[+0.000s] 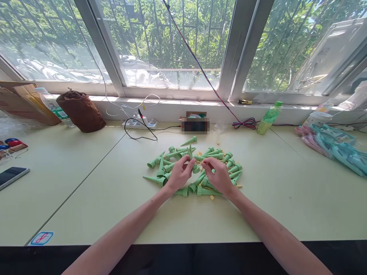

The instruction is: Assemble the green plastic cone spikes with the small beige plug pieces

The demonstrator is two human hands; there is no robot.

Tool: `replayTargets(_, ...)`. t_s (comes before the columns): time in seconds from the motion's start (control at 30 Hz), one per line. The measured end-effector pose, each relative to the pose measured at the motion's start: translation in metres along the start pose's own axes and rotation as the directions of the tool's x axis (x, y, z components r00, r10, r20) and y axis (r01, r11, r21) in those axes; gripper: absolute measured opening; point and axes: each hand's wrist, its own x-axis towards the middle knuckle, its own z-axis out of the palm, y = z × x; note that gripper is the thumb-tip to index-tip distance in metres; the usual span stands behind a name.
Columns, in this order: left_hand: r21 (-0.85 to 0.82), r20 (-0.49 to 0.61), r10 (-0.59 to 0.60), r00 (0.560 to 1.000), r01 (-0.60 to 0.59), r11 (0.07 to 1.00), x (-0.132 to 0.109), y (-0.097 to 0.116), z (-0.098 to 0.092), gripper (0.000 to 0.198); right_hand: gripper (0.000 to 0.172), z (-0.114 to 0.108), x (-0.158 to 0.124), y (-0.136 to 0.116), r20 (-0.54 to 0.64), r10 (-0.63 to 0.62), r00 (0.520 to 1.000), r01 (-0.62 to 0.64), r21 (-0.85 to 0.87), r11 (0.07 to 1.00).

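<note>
My left hand is closed around a green plastic watering spike, tilted with its point up and its wide capped end down. Close beside it, my right hand is closed in a pinch, thumb against fingers; what sits between the fingertips is too small to make out. Both hands are above a pile of similar green spikes, which lie in many directions on the table. Small yellowish bits show among them, and one yellowish piece lies at the pile's near edge.
Behind the pile are a blurred dark device, a power strip with cables, and a green bottle. At left stand a brown pouch and a phone. Plastic bags lie at right. Windows line the back.
</note>
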Motion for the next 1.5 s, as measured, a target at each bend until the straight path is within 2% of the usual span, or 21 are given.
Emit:
replayTargets(0.13,0.069,-0.025,0.06,0.998,-0.058,0.996,0.0,-0.006,-0.001,0.033,0.017,-0.001,0.004,0.003,0.029,-0.032,0.999,0.032,-0.018,0.999)
replayTargets(0.33,0.091,-0.014,0.077,0.997,-0.075,0.993,0.0,-0.008,-0.001,0.034,0.019,0.001,0.005,0.006,0.081,-0.069,0.994,0.073,-0.045,0.996)
replayTargets(0.87,0.135,0.004,0.092,0.996,-0.092,0.987,0.0,-0.01,-0.002,0.033,0.02,0.006,0.006,0.008,0.062,-0.108,0.992,0.11,-0.043,0.993)
replayTargets(1.03,0.304,-0.032,0.214,0.976,-0.194,0.933,0.007,-0.001,-0.001,0.031,0.023,0.003,0.015,0.01,0.056,-0.111,0.992,0.114,-0.049,0.992)
replayTargets(1.2,0.457,-0.079,0.399,0.913,-0.323,0.829,0.021,0.01,0.005,0.027,0.027,0.0,0.033,0.01,0.0,-0.101,0.995,0.1,-0.061,0.993)
replayTargets(1.37,0.478,-0.1,0.42,0.902,-0.326,0.815,0.025,0.001,0.005,0.024,0.025,0.005,0.034,0.016,-0.038,-0.088,0.995,0.085,-0.08,0.993)
replayTargets(1.5,0.455,-0.035,0.418,0.908,-0.358,0.815,0.021,-0.01,0.002,0.025,0.025,0.005,0.024,0.022,0.057,-0.152,0.987,0.158,-0.118,0.98)
